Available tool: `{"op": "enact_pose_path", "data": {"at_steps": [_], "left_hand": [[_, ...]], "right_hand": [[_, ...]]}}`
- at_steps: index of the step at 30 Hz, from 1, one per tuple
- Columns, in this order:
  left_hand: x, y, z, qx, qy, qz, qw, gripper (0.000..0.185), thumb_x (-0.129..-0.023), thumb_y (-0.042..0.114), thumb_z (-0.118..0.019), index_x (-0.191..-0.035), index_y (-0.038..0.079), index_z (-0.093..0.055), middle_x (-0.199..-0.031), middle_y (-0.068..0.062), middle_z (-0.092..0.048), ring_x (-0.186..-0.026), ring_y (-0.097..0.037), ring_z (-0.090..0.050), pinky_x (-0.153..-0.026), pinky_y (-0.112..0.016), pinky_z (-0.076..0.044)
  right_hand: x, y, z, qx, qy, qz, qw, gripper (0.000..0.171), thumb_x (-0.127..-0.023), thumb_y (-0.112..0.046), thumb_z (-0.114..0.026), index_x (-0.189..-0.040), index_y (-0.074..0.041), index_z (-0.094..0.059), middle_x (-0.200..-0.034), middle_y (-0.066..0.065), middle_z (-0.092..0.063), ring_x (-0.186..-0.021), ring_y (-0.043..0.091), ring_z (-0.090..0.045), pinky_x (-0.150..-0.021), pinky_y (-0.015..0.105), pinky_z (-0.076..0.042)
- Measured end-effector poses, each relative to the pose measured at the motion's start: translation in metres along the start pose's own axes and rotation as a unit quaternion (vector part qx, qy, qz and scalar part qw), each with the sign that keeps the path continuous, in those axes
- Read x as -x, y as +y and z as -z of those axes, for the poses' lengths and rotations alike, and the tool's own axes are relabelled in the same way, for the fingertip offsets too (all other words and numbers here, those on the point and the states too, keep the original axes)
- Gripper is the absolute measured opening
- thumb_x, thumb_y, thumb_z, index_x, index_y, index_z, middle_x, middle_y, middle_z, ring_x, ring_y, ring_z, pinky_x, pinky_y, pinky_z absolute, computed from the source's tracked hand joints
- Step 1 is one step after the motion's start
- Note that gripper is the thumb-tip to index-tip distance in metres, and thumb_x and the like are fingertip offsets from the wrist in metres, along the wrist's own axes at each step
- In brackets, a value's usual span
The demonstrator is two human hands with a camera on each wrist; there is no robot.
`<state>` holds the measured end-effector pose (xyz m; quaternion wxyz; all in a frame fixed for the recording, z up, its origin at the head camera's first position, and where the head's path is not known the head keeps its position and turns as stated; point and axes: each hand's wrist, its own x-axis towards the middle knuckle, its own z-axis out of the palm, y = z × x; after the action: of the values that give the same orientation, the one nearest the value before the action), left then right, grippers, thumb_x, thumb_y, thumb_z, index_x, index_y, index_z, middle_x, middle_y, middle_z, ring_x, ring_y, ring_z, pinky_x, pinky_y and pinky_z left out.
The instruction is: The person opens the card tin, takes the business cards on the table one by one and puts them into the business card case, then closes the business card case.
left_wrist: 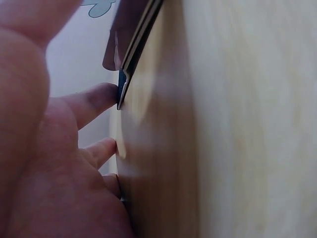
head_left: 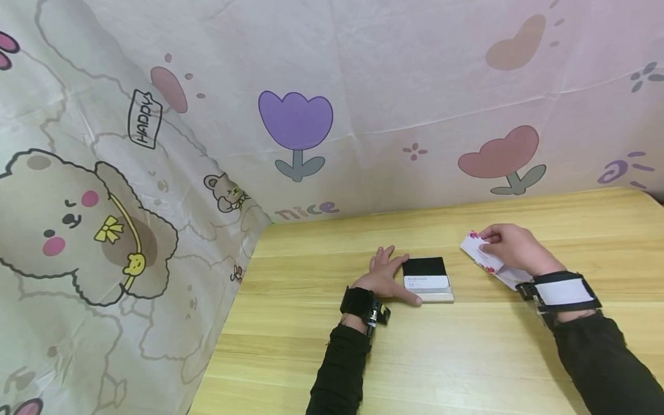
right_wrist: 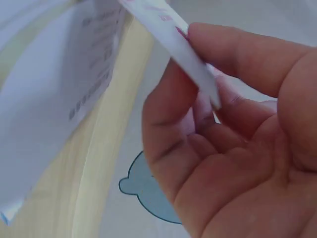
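Steadying card case point(head_left: 426, 280) — left hand point(head_left: 385, 278) flat; right hand point(head_left: 510, 247) pinches card point(head_left: 481, 252).

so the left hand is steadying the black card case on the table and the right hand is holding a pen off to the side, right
Not quite. The right hand pinches a white card with pink flowers, not a pen; the head and right wrist views both show it. The rest holds: the left hand rests against the black card case on the table.
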<state>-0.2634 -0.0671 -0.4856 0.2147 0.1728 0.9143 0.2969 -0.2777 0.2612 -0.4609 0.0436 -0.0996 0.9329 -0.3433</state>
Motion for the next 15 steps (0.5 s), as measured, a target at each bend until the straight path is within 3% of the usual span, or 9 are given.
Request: {"op": "enact_pose_path", "data": {"at_steps": [6,13,15], "left_hand": [[-0.001,-0.001,-0.001,0.001,-0.001,0.000,1.0000,0.113,-0.071,0.047,-0.094,-0.164,0.037,-0.030,-0.174,0.003,0.004,-0.158,-0.023,0.017,-0.123,-0.067,-0.008],[-0.001,-0.001,-0.001,-0.003,-0.003,0.003,1.0000,0.113,-0.071,0.047,-0.094,-0.164,0.036,-0.030,-0.174,0.003,0.004,-0.158,-0.024,0.017,-0.122,-0.068,-0.010],[-0.001,-0.001,-0.001,-0.005,-0.003,0.003,1.0000,0.113,-0.071,0.047,-0.094,-0.164,0.036,-0.030,-0.174,0.003,0.004,-0.158,-0.024,0.016,-0.122,-0.068,-0.010]], "right_hand": [[-0.002,-0.007,-0.004,-0.017,0.010,0.018,1.000,0.031,-0.100,-0.014,-0.068,-0.119,0.010,-0.065,-0.099,0.016,-0.067,-0.091,0.029,-0.059,-0.074,0.033,-0.047],[-0.001,-0.020,-0.009,-0.066,0.005,0.050,0.997,0.029,-0.102,-0.017,-0.067,-0.119,0.007,-0.063,-0.099,0.015,-0.067,-0.078,0.022,-0.060,-0.054,0.028,-0.053],[-0.001,-0.023,-0.012,-0.076,0.004,0.060,0.995,0.028,-0.102,-0.016,-0.067,-0.118,0.006,-0.064,-0.098,0.014,-0.066,-0.077,0.020,-0.060,-0.055,0.028,-0.055]]}}
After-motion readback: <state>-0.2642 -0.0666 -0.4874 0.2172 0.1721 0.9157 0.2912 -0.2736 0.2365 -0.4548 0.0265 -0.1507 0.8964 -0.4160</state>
